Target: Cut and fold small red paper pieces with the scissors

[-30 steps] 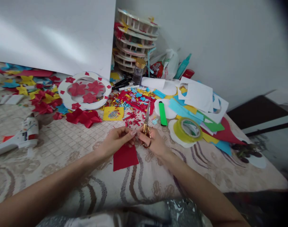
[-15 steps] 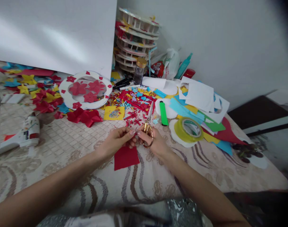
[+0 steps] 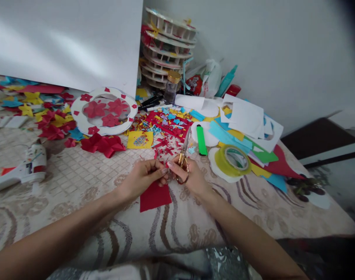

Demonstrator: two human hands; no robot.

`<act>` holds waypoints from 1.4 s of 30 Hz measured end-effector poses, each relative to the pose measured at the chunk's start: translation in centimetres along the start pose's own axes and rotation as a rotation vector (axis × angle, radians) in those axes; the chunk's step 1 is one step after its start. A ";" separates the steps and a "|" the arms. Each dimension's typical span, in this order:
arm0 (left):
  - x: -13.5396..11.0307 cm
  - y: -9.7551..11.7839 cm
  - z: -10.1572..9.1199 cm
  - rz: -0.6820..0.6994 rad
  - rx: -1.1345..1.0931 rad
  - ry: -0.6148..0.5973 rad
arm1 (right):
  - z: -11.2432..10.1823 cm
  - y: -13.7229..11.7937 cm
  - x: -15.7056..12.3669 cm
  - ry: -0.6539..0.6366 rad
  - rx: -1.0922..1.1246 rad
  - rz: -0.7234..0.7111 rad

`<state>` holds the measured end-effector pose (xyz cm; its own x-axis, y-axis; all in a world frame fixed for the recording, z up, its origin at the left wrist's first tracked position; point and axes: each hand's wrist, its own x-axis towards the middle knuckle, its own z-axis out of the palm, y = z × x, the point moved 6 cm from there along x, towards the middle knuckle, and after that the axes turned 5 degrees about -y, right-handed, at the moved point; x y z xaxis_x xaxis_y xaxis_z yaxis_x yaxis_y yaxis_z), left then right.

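Leftmost lies a glue gun on the patterned tablecloth, well apart from the hands. Next come a white paper ring dotted with red pieces, red folded flowers just in front of it, and a yellow square bearing a small speckled heap. Near the middle, the left hand is drawn into a narrow pinch, its fingertips meeting those of the other hand. A red square lies flat on the cloth, partly hidden behind this hand. The right hand holds the scissors, loops around the fingers, blades pointing away toward the red scraps. The step in hand seems to be fine fingertip work on a small piece, perhaps red paper, though the fingers hide too much to be sure. To my eye, the next move calls for a light, steady pinch, with the blades kept clear of the fingers. Farther right sit a slim green tool, a tape roll and overlapping white sheets.
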<state>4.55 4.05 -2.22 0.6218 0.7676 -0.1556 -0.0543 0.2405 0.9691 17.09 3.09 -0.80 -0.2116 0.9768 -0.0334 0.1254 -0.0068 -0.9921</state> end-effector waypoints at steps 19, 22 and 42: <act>-0.3 0.1 -0.3 -0.014 -0.109 0.070 | -0.9 0.4 -3.4 -0.147 -0.100 0.039; -0.4 0.2 -0.4 -0.009 -0.135 0.095 | -0.6 -0.1 -5.1 -0.197 -0.180 0.027; -1.1 1.1 0.0 -0.047 -0.409 0.119 | 0.7 0.2 -6.1 -0.182 -0.466 0.107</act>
<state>3.78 3.46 -0.95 0.5378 0.8075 -0.2425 -0.3482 0.4747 0.8084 17.69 -2.98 -0.89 -0.3339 0.9226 -0.1932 0.5660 0.0323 -0.8238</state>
